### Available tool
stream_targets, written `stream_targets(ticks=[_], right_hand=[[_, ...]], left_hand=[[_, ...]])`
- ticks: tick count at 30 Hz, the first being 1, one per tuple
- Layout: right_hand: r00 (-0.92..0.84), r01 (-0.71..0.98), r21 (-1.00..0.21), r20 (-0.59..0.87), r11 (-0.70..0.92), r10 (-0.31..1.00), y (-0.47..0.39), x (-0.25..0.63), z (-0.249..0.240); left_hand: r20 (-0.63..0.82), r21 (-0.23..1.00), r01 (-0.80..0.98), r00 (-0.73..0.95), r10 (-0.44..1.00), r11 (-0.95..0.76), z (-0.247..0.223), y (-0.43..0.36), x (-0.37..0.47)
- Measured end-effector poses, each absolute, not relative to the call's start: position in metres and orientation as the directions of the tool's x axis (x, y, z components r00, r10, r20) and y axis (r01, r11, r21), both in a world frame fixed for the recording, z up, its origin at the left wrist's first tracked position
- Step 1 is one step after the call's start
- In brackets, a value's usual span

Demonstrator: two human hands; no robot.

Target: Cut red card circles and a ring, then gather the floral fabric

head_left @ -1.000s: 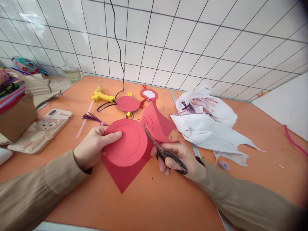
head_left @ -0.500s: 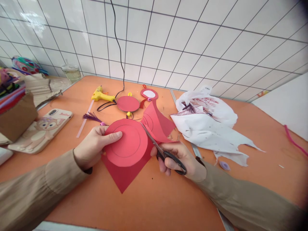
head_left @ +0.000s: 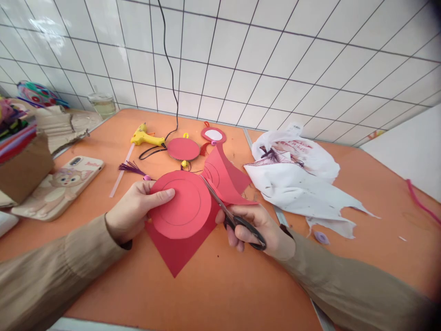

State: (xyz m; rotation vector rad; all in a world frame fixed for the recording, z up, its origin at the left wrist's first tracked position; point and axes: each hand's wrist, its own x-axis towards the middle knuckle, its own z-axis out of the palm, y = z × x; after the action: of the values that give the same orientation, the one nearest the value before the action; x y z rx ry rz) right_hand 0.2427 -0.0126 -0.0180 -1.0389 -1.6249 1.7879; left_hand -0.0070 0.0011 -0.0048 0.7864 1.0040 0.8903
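My left hand is closed on a sheet of red paper, its thumb lying on a round part that bears a drawn circle. Black-handled scissors sit in my right hand, fingers through the loops. Their blades lie along the cut edge at the right of the round part. Beyond the blades, a flap of the paper with drawn arcs curls up and away. A darker corner of paper hangs below. Just behind are a red disc with a yellow bell and a red ring piece with a white middle.
A yellow glue gun with its cord lies at the back left, near a purple tassel. A phone in a cartoon case and a cardboard box stand left. White plastic bags lie right. The tiled wall bounds the back.
Almost nothing differs. Both hands, the paper and the scissors keep nearly the same places.
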Motion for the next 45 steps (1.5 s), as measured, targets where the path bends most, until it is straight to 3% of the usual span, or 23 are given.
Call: stream_targets(ticks=[45], right_hand=[[-0.564,0.142,-0.966,-0.257,-0.215,0.785,-0.0144,0.2425,-0.0123]], left_hand=[[-0.339,0.868,-0.272,0.284,0.897,0.415,-0.0061,0.0012,-0.0081]])
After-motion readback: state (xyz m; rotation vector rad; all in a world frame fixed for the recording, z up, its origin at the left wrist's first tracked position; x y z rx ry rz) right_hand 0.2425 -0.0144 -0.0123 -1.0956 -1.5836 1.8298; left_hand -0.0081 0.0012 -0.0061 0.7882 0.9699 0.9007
